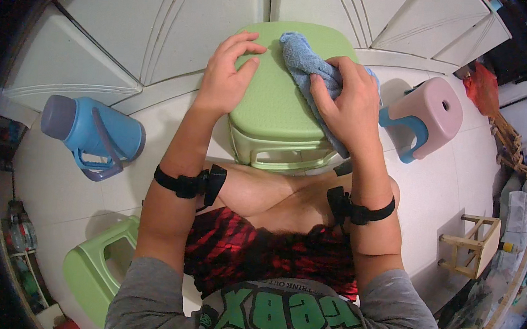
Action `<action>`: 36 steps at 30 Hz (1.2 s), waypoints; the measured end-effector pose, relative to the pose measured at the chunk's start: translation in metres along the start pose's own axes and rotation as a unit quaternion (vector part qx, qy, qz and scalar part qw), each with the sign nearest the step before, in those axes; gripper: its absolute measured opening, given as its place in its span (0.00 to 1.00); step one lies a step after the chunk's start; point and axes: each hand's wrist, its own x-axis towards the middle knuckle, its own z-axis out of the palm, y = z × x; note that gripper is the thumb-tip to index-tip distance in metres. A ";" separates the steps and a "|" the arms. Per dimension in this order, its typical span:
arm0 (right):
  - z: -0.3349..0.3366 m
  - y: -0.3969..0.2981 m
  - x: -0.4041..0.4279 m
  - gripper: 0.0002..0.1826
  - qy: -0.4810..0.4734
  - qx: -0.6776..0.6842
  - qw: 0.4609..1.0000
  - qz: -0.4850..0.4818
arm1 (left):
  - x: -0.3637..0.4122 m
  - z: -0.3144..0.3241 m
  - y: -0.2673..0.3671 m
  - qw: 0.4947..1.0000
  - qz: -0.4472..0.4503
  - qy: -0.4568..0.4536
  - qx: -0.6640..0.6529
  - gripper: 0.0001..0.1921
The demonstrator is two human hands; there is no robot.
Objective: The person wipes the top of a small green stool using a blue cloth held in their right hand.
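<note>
In front of me stands a light green plastic stool, its textured seat facing up. A blue terry cloth lies bunched along the right part of the seat, one end hanging over the near edge. My right hand grips this cloth, thumb on the near left side and fingers over the top. My left hand is at the seat's left edge, fingers apart and slightly bent, holding nothing. Whether its fingertips touch the stool cannot be told.
White cabinet doors rise behind the stool. On the tiled floor are a blue thermos jug at left, another green stool at lower left, a pink and blue stool and a small wooden stool at right.
</note>
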 end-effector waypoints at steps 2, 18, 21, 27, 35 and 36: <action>0.000 0.001 0.000 0.16 -0.001 -0.001 1.000 0.000 | 0.000 0.000 -0.002 1.000 0.006 0.000 -0.003 0.13; 0.000 0.001 0.000 0.16 -0.002 0.001 1.000 0.002 | 0.000 0.000 0.000 1.000 0.005 0.006 0.015 0.13; 0.001 0.001 0.000 0.16 0.000 0.004 1.000 -0.002 | 0.000 0.001 -0.002 1.000 0.012 0.007 0.007 0.13; 0.002 0.005 -0.001 0.15 0.003 0.008 1.000 -0.005 | 0.000 0.002 -0.001 1.000 0.013 0.007 0.004 0.13; 0.002 0.003 0.000 0.15 0.003 0.003 1.000 0.002 | 0.000 0.001 -0.003 1.000 0.011 0.006 -0.002 0.13; 0.002 0.003 0.000 0.15 0.005 0.003 1.000 -0.001 | 0.000 0.001 -0.002 1.000 0.012 0.006 -0.003 0.13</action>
